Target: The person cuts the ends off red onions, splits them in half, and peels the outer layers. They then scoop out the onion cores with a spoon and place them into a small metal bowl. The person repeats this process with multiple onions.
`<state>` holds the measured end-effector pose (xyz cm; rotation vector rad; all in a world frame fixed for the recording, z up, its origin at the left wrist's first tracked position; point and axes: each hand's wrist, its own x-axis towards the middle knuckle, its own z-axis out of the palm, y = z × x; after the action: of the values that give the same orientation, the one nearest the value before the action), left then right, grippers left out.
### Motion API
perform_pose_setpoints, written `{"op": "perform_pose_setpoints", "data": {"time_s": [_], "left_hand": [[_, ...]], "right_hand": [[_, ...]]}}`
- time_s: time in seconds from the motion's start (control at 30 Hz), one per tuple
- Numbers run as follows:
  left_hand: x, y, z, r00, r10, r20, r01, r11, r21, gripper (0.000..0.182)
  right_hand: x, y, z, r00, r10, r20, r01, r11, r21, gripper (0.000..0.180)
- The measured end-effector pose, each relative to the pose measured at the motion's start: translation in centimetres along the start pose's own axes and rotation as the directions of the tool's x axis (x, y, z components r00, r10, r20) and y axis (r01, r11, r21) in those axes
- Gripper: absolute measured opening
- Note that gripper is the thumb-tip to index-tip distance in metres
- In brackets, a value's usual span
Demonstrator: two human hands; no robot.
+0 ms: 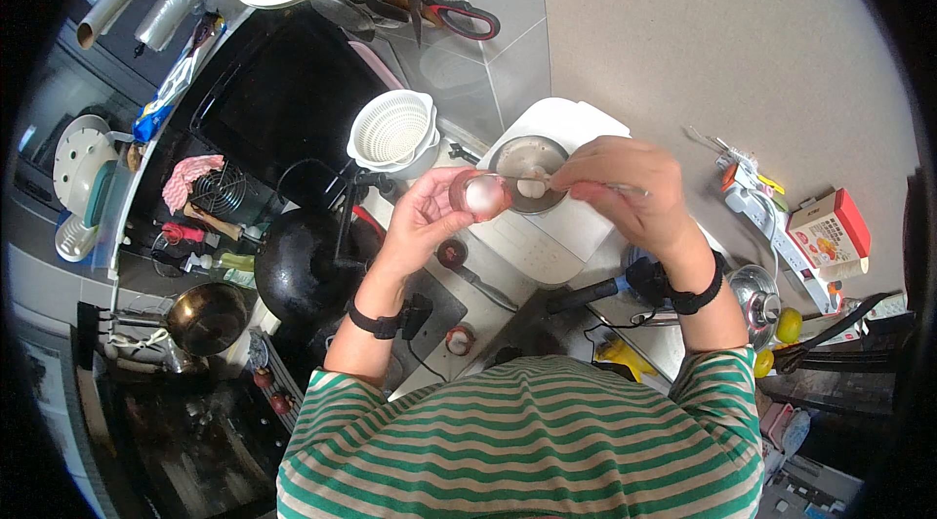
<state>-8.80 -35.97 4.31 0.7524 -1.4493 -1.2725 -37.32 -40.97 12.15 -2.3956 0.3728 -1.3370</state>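
Note:
My left hand [433, 210] holds an opened fruit half [486, 197], white flesh in a thick reddish rind, probably mangosteen. Blurred by motion, my right hand [631, 186] grips a thin metal utensil [631, 190] whose handle shows beside the palm; its working end is hard to make out. Between the hands is a round metal bowl [521, 147] with pale pieces [531, 186] inside. It rests on a white appliance [547, 255] with a control panel. Below my left hand lie a dark rind piece [452, 253] and another opened fruit piece [460, 340].
A dark-handled knife [492, 292] lies on the counter near the rind. To the left are a white colander [392, 130] and a black wok [304, 266]. A power strip [765, 226] and a carton [831, 232] stand right. Red-handled scissors [468, 20] hang or stand at the back.

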Motion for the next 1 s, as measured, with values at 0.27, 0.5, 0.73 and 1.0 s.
{"op": "perform_pose_setpoints", "data": {"time_s": [0.27,0.5,0.73,1.0], "left_hand": [[1.7,-1.0,-0.7,0.994,-0.007,-0.11,0.008,1.0,0.004,0.044],[4.7,-2.7,-0.1,0.971,0.088,-0.223,0.033,0.873,0.486,0.049],[5.7,-3.4,0.6,0.964,0.221,-0.147,-0.055,0.71,0.702,0.054],[3.7,-1.5,0.2,0.954,0.183,-0.237,-0.058,0.89,0.452,0.056]], "right_hand": [[-0.4,1.8,0.1,0.993,-0.022,-0.119,0.019,1.0,-0.022,0.009],[-1.7,3.8,0.7,0.984,0.137,-0.111,-0.144,0.988,-0.062,0.009],[-3.2,4.0,-0.3,0.934,0.302,-0.189,-0.306,0.952,0.008,0.007],[-4.2,3.4,-1.0,0.879,0.399,-0.262,-0.364,0.915,0.171,0.012]]}}
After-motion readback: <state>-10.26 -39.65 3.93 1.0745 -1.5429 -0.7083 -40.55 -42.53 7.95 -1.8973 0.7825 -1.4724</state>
